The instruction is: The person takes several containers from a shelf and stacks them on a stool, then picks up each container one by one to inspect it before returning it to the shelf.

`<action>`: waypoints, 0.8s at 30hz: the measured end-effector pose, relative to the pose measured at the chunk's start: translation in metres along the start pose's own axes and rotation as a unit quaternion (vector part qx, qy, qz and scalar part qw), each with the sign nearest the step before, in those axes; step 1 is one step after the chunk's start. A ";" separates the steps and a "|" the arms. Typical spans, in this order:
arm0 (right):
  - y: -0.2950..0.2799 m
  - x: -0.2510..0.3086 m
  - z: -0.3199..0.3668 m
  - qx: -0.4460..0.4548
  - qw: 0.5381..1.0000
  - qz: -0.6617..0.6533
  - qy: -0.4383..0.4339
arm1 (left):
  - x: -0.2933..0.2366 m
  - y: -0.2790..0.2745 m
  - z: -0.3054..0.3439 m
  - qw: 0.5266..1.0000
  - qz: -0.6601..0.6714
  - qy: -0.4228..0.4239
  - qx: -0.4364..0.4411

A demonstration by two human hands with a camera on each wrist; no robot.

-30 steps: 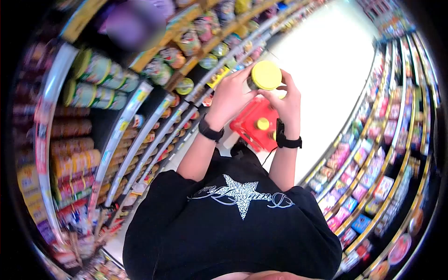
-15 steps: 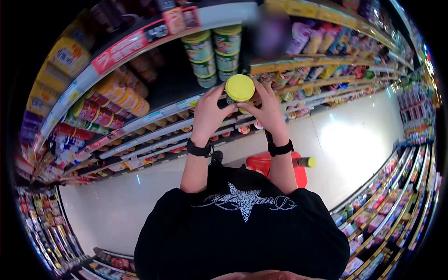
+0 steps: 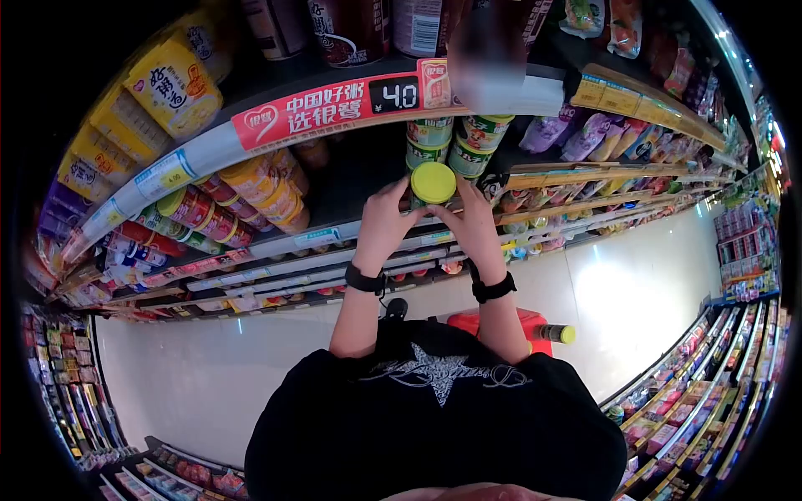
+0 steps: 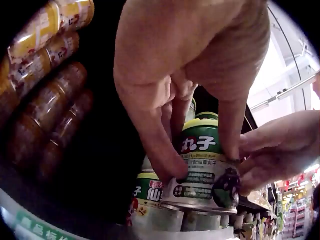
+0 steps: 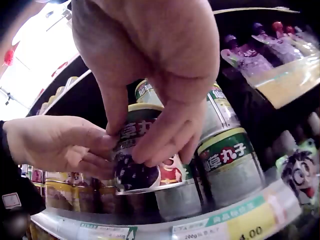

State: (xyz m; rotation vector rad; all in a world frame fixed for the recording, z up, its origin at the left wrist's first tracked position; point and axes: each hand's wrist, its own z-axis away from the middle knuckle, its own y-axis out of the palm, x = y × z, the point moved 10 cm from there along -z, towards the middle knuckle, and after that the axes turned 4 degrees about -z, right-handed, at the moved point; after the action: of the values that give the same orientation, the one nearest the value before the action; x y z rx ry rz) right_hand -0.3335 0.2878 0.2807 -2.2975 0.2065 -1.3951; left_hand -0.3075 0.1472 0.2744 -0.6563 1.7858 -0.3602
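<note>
A green-labelled can with a yellow lid (image 3: 433, 183) stands upright between both hands at the shelf's front. My left hand (image 3: 386, 221) grips its left side, thumb and fingers bent round it. From the right side my right hand (image 3: 472, 225) holds it too, the thumbs close together on the near side. In the left wrist view the can's label (image 4: 200, 180) shows between thumb and finger. The right wrist view has dark round pieces pictured on the label (image 5: 132, 172). Behind the can, similar stacked cans (image 3: 480, 138) stand on the shelf, and one shows beside it (image 5: 230, 165).
A red price strip (image 3: 334, 104) runs along the shelf above the hands. Orange cans (image 3: 271, 196) lie to the left, purple pouches (image 3: 585, 138) to the right. A red basket (image 3: 468, 321) is below by the right arm, a yellow-lidded jar (image 3: 555, 334) at its side.
The person has turned from the aisle to face the shelf. Both hands have carried the can to the shelf front, before the stacked cans. The red basket now appears lower, by the right arm.
</note>
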 end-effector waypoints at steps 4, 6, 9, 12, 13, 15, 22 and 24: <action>0.006 -0.006 -0.008 -0.023 0.999 0.000 0.044 | 0.006 -0.002 -0.013 0.999 0.034 0.019 -0.023; 0.011 -0.010 -0.011 -0.041 0.998 -0.020 0.053 | 0.009 -0.003 -0.019 0.999 0.031 0.023 -0.031; 0.013 -0.012 -0.015 -0.065 0.997 0.010 0.048 | 0.019 0.001 -0.025 0.998 0.051 0.014 -0.041; 0.017 -0.009 -0.016 -0.057 0.998 0.033 0.023 | 0.030 0.008 -0.026 0.994 0.086 0.008 -0.060; 0.018 -0.008 -0.015 -0.059 0.998 0.032 0.009 | 0.034 0.012 -0.026 0.995 0.081 0.012 -0.065; 0.024 -0.020 -0.011 -0.047 0.998 -0.004 0.036 | 0.038 0.016 -0.024 0.994 0.073 0.019 -0.073; 0.026 -0.038 0.000 -0.014 0.998 -0.026 0.049 | 0.046 0.028 -0.026 0.999 -0.012 -0.017 -0.030; 0.019 -0.035 0.004 -0.021 0.997 -0.049 0.047 | 0.025 0.013 -0.019 0.993 -0.033 0.010 -0.114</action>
State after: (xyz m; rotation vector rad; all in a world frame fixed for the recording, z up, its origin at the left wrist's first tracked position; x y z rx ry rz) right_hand -0.3455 0.2845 0.2429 -2.3049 0.1554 -1.5642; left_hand -0.3336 0.1410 0.2542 -0.8776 1.8430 -0.2081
